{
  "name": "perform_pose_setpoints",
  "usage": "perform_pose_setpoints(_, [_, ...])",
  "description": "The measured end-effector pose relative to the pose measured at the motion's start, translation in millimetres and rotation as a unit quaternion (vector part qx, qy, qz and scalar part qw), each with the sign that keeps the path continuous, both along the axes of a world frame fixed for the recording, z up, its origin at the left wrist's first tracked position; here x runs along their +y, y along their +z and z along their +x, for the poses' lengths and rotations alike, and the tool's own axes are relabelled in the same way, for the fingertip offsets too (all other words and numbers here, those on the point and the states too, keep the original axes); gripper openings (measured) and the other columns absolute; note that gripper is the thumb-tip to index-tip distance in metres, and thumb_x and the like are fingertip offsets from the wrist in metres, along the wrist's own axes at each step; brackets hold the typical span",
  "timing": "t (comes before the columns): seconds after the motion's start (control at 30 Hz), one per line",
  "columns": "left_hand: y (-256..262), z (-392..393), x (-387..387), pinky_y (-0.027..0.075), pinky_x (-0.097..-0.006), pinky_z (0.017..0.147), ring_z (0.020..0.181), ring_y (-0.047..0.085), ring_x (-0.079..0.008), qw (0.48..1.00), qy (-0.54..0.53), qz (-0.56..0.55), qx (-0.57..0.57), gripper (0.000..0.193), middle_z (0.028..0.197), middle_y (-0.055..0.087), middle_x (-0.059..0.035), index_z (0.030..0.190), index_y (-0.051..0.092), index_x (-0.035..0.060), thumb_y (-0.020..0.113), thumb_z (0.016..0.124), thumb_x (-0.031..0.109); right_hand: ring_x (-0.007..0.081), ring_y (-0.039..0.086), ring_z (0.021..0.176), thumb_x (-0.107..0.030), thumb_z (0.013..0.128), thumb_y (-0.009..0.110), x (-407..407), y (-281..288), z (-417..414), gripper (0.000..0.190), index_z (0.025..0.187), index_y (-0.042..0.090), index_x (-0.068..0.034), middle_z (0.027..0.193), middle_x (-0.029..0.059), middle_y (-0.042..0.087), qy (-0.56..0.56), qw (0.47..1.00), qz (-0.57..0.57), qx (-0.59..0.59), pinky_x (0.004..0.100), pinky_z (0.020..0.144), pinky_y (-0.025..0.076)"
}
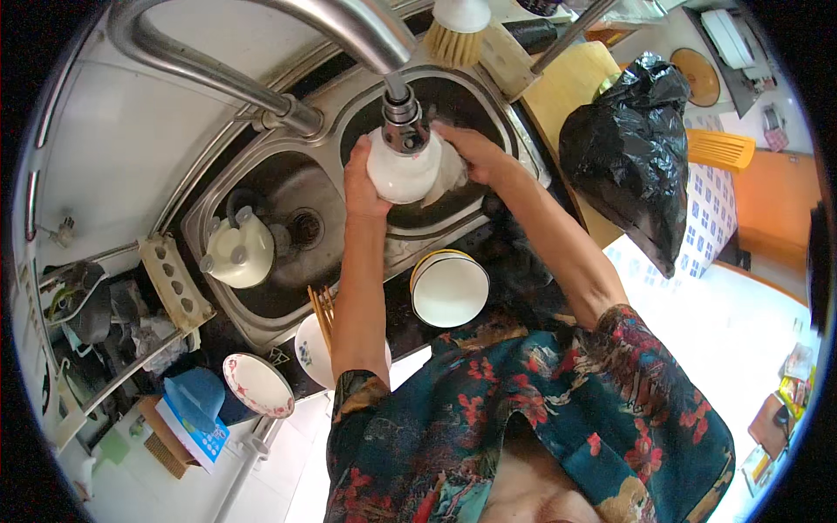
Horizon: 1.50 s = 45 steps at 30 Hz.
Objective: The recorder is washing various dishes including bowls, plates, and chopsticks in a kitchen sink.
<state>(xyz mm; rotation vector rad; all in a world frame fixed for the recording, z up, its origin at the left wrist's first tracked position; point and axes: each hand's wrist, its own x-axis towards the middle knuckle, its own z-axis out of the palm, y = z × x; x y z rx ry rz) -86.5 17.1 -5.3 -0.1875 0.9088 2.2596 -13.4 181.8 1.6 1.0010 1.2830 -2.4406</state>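
A white bowl [400,178] is held over the right basin of the steel sink, beneath the tap's spray head [407,127]. My left hand [363,180] grips the bowl's left side. At its far right edge is my right hand [476,153], with fingers blurred and partly hidden. A pale grey, blurred patch [448,175] lies between that hand and the bowl; I cannot tell whether it is cloth or water. The spray head covers part of the bowl. In the left basin, a cream-coloured item with round feet [242,252] sits beside the drain [305,226].
Stacked white bowls [451,293] stand on the black counter near me. Chopsticks [320,314] rest on a white dish [310,350], left of which is a patterned plate [258,386] at the counter edge. A black plastic bag [628,150] and a bristle brush [458,39] are to the right.
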Motion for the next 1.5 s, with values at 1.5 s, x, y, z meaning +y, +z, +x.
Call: perform_pose_setpoints(1.5, [-8.6, 18.6, -3.5, 0.045, -0.0374, 0.079, 0.091, 0.056, -0.0214, 0.992, -0.096, -0.023, -0.082, 0.035, 0.099, 0.059, -0.0095, 0.097, 0.057, 0.0077, 0.058, 0.078, 0.037, 0.0342, 0.059, 0.077, -0.021, 0.071, 0.062, -67.4, 31.3, -6.0, 0.030, 0.098, 0.058, -0.010, 0.084, 0.0137, 0.062, 0.297, 0.614, 0.724, 0.103, 0.0393, 0.067, 0.049])
